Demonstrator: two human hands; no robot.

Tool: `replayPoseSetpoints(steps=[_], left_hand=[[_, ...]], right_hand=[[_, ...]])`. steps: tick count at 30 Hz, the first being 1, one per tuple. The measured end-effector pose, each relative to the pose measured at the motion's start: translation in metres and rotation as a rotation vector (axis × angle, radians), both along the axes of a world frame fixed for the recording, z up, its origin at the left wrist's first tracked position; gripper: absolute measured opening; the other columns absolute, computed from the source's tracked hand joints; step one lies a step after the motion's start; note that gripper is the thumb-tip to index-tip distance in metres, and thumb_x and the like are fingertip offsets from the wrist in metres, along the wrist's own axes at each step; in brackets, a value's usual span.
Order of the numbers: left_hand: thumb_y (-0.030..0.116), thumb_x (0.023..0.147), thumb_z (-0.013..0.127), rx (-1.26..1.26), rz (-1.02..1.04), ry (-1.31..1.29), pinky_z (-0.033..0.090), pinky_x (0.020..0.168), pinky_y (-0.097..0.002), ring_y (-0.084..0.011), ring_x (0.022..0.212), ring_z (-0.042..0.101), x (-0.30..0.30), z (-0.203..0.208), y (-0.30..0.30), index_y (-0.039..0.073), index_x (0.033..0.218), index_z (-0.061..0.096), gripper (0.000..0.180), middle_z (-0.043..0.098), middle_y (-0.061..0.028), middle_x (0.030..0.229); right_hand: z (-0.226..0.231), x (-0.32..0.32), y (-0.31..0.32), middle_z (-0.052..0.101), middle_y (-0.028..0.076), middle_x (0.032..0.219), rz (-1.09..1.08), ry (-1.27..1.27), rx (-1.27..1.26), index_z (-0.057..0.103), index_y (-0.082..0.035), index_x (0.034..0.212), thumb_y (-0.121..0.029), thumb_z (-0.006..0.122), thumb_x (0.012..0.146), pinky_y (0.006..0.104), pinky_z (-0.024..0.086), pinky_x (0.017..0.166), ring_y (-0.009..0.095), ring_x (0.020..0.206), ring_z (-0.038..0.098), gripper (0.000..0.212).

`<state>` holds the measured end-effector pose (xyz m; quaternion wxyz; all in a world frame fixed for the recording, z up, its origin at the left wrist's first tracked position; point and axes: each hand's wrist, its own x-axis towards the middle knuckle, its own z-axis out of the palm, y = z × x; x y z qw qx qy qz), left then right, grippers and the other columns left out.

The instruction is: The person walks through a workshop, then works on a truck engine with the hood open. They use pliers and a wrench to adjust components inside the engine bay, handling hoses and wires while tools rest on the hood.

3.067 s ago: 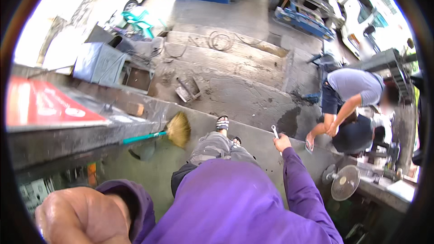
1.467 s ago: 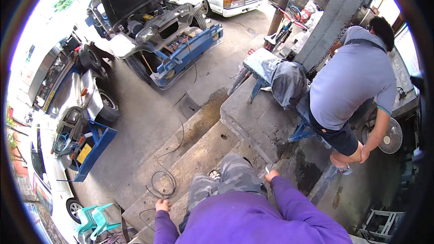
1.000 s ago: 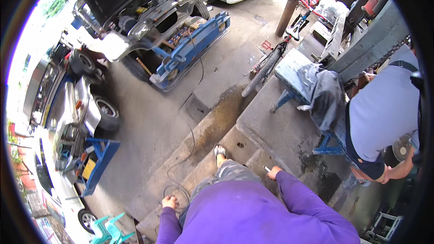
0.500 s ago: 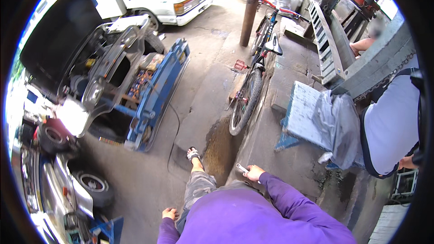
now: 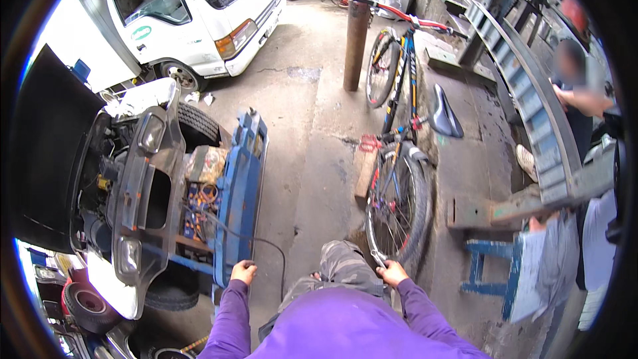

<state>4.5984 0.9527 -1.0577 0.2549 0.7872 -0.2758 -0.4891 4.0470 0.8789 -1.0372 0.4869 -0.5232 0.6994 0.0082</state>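
Observation:
My right hand (image 5: 393, 272) grips a metal wrench (image 5: 377, 256), whose end points up and forward beside the lower edge of the bicycle's near wheel. Over to the left, my left hand (image 5: 244, 271) is closed with its fingers curled, and nothing shows in it. Ahead and slightly right stands a bicycle (image 5: 413, 93) with red handlebars, a dark saddle (image 5: 446, 113) and a red pedal (image 5: 369, 143). Its near wheel (image 5: 425, 206) is just beyond my right hand. Neither hand touches the bicycle as far as I can see.
Left, a dismantled vehicle front (image 5: 139, 206) with a raised hood adjoins a blue metal frame (image 5: 239, 186); a black cable (image 5: 276, 246) loops across the floor. A rusty post (image 5: 359, 26) stands ahead. A white truck (image 5: 193, 40) is behind. Right are a blue stool (image 5: 512, 279), a metal beam (image 5: 525, 93) and people.
I have moved forward, so the bicycle and blue frame are nearer. Both hands are farther forward; the wrench stays in my right hand and is now close to the near wheel.

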Motion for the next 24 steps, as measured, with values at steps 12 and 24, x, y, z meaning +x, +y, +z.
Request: replayPoseSetpoints(steps=[12, 24], left_hand=[[0.030, 0.084, 0.070, 0.185, -0.316, -0.255, 0.053, 0.098, -0.0409, -0.0319, 0.109, 0.069, 0.050, -0.023, -0.362, 0.006, 0.119, 0.072, 0.042, 0.073, -0.0153, 0.116], [0.023, 0.085, 0.073, 0.103, 0.001, -0.054, 0.054, 0.095, -0.0363, -0.0261, 0.105, 0.071, 0.139, -0.068, -0.657, -0.001, 0.118, 0.071, 0.040, 0.074, -0.0181, 0.111]], right_hand=[[-0.060, 0.110, -0.431, 0.069, 0.032, 0.109, 0.292, 0.078, -0.137, 0.067, 0.004, 0.115, -0.029, 0.070, 0.083, 0.0479, 0.053, 0.096, 0.042, 0.109, 0.067, 0.047], [-0.015, 0.230, -0.893, 0.070, 0.030, 0.101, 0.263, -0.034, -0.449, 0.064, 0.007, 0.112, -0.026, 0.070, 0.087, 0.0465, 0.053, 0.086, 0.043, 0.100, 0.068, 0.042]])
